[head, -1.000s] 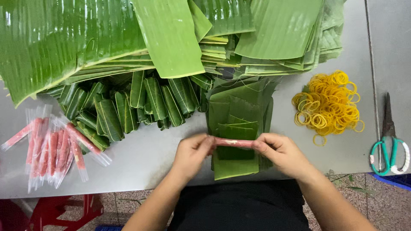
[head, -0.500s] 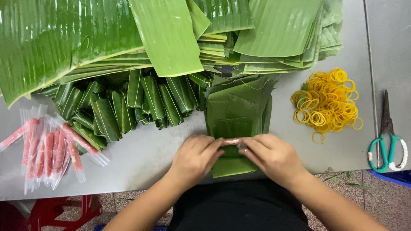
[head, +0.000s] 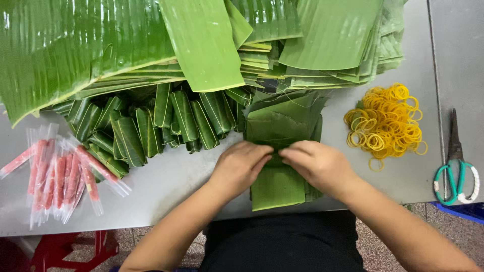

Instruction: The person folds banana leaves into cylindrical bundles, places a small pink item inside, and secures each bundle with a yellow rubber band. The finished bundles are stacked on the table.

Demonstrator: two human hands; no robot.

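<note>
— Across the back of the grey metal table (head: 166, 196) lie broad, glossy banana leaves (head: 85, 45) in overlapping sheets. See anything smaller?

— Below them, a heap of dark green leaf-wrapped parcels (head: 151, 126), then the stack of cut green leaf pieces (head: 282, 146) at the near edge.

— And the hands?

— Left hand (head: 241, 168) and right hand (head: 317, 165) both press down on the top sheet, fingers curled together, touching at the middle. Whether they grip anything beneath, I can't tell.

— What might go wrong?

— I'd guess the leaf could split along its ribs if folded hard, or spring open. Yellow rubber bands (head: 385, 126) sit well to the right, teal-handled scissors (head: 456, 171) beyond, pink sticks in clear sleeves (head: 60, 176) far left.
</note>
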